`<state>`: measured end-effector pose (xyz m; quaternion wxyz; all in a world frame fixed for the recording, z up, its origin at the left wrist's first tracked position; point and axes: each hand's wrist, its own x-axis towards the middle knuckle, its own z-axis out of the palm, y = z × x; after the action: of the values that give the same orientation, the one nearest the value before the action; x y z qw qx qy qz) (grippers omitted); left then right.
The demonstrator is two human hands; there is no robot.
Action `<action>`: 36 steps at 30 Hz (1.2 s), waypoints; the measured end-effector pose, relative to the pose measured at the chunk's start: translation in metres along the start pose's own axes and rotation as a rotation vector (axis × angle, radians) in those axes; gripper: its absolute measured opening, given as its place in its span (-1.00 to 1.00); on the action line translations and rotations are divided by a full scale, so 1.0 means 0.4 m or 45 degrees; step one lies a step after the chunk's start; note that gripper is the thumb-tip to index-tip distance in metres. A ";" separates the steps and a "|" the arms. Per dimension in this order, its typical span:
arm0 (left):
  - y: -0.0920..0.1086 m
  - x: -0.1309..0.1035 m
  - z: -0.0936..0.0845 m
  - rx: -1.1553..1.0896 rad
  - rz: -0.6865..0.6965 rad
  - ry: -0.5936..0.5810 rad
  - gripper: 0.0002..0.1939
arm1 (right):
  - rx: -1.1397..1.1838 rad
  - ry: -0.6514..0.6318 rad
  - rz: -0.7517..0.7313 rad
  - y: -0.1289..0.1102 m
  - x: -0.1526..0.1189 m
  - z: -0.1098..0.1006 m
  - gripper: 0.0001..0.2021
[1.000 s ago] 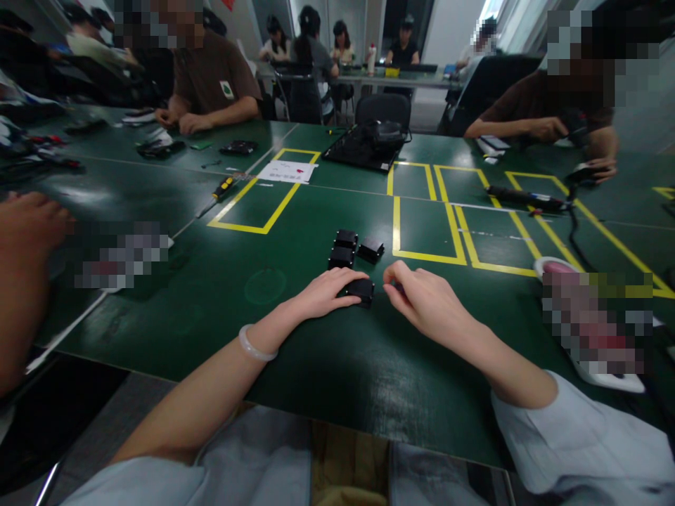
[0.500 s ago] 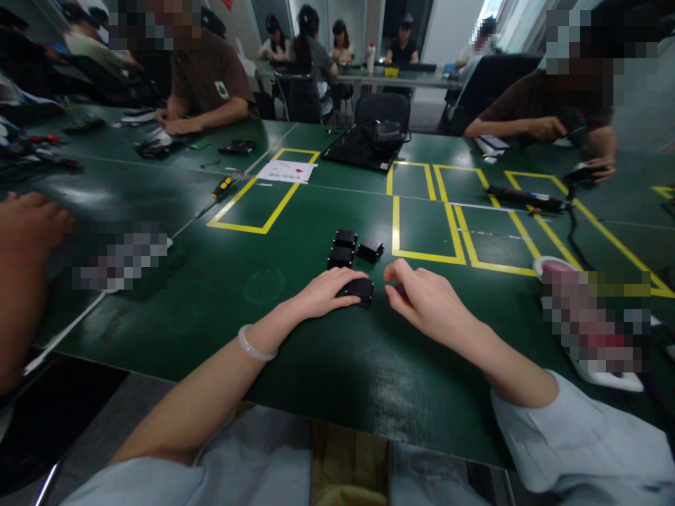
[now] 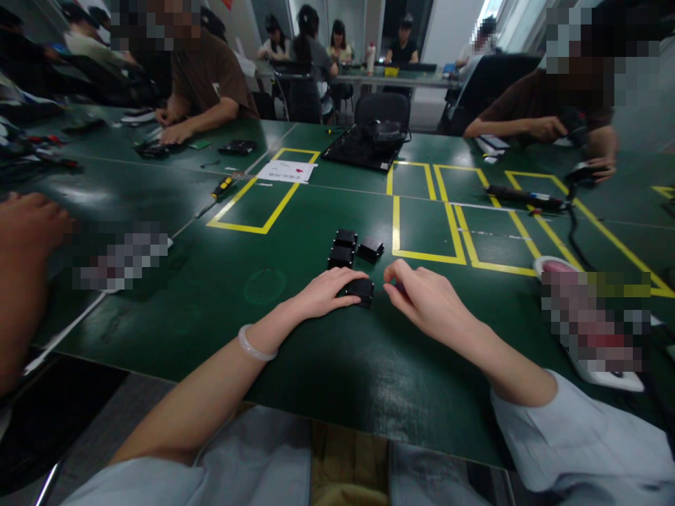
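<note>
My left hand [image 3: 330, 289] grips a small black block [image 3: 361, 289] from its left side, the thumb along the near edge and the fingers over the far edge. The block rests on the green table. Just right of it, my right hand [image 3: 425, 299] is closed with thumb and forefinger curled together. Whatever may be between those fingers is hidden. Beyond my left hand sit more black blocks of the same sort: one block [image 3: 342, 256], another block [image 3: 346, 237] behind it, and a tilted block [image 3: 371, 249] to the right.
Yellow tape rectangles [image 3: 429, 258] mark the green table [image 3: 337, 379]. A yellow-and-black screwdriver [image 3: 222, 187] and a white paper [image 3: 287, 171] lie toward the left. A blurred-out item in a white tray [image 3: 614, 379] is at right. Co-workers sit opposite; a person's arm [image 3: 26, 260] rests at left.
My hands and the black blocks look the same as before. The co-worker across on the left has shifted a hand slightly over the parts there.
</note>
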<state>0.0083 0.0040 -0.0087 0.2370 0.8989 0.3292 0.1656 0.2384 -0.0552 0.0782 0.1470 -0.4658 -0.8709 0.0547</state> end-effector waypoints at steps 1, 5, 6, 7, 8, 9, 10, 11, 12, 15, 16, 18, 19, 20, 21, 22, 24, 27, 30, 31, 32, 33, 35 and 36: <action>0.000 0.000 0.000 -0.001 -0.001 -0.001 -0.54 | 0.006 0.014 -0.004 0.001 0.000 0.002 -0.89; 0.002 0.000 -0.001 -0.004 -0.009 -0.004 -0.54 | 0.015 0.047 -0.012 0.003 0.000 0.009 -0.87; 0.002 0.000 -0.001 -0.001 -0.010 -0.005 -0.54 | 0.013 0.044 -0.011 0.003 0.000 0.009 -0.87; 0.002 0.000 -0.001 0.003 -0.010 -0.007 -0.54 | 0.009 0.040 -0.011 0.003 0.000 0.008 -0.87; 0.002 0.000 -0.001 0.007 -0.008 -0.007 -0.54 | 0.007 0.032 -0.014 0.002 0.000 0.007 -0.87; 0.002 0.000 -0.001 0.010 -0.006 -0.007 -0.55 | -0.004 0.030 -0.011 0.001 0.000 0.006 -0.88; 0.002 -0.001 -0.002 0.010 -0.003 -0.007 -0.55 | -0.013 0.030 -0.011 0.000 0.000 0.004 -0.88; 0.003 -0.001 -0.003 0.009 -0.003 -0.005 -0.55 | -0.018 0.030 -0.011 -0.001 0.000 0.003 -0.88; 0.004 -0.001 -0.003 0.008 -0.004 -0.002 -0.55 | -0.021 0.029 -0.013 -0.001 0.000 0.002 -0.88; 0.006 -0.001 -0.005 0.006 -0.010 -0.002 -0.55 | -0.027 0.016 -0.025 0.000 0.000 0.001 -0.83; 0.006 -0.001 -0.005 0.006 -0.010 -0.002 -0.55 | -0.035 0.014 -0.027 0.000 0.000 0.002 -0.82; 0.005 -0.001 -0.004 0.003 -0.008 -0.001 -0.55 | -0.064 0.019 -0.026 0.002 -0.001 0.004 -0.82; 0.005 -0.001 -0.004 0.001 -0.007 0.000 -0.55 | -0.081 0.027 -0.024 0.002 -0.001 0.004 -0.82; 0.004 -0.001 -0.003 -0.001 -0.006 -0.001 -0.55 | -0.096 0.032 -0.021 0.003 -0.001 0.005 -0.81; 0.004 -0.001 -0.003 -0.001 -0.007 -0.003 -0.55 | -0.109 0.033 -0.016 0.003 -0.001 0.005 -0.80; 0.003 -0.001 -0.002 -0.001 -0.008 -0.005 -0.55 | -0.119 0.029 -0.008 0.003 -0.001 0.006 -0.79; 0.002 -0.001 -0.002 0.005 -0.012 -0.006 -0.55 | -0.132 0.009 0.010 0.003 -0.001 0.005 -0.77; 0.002 -0.002 -0.002 0.013 -0.010 -0.005 -0.54 | -0.142 -0.017 0.034 0.003 -0.001 0.004 -0.76; 0.001 -0.002 -0.001 0.013 -0.011 -0.004 -0.54 | -0.149 -0.030 0.051 0.004 -0.001 0.005 -0.74; 0.000 -0.002 0.000 0.011 -0.011 -0.004 -0.54 | -0.151 -0.033 0.054 0.004 -0.001 0.005 -0.73; 0.000 -0.002 0.000 0.010 -0.010 -0.003 -0.55 | -0.153 -0.038 0.059 0.004 -0.001 0.005 -0.73; 0.000 -0.002 0.001 0.009 -0.008 -0.002 -0.54 | -0.155 -0.044 0.066 0.004 -0.001 0.005 -0.73; 0.000 -0.001 0.001 0.012 -0.006 -0.001 -0.54 | -0.151 -0.060 0.081 0.003 -0.001 0.004 -0.74; 0.000 -0.001 0.001 0.015 -0.007 0.000 -0.54 | -0.147 -0.070 0.087 0.003 -0.001 0.004 -0.74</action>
<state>0.0081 0.0034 -0.0090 0.2323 0.8994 0.3327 0.1630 0.2390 -0.0548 0.0763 0.0940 -0.5013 -0.8599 0.0220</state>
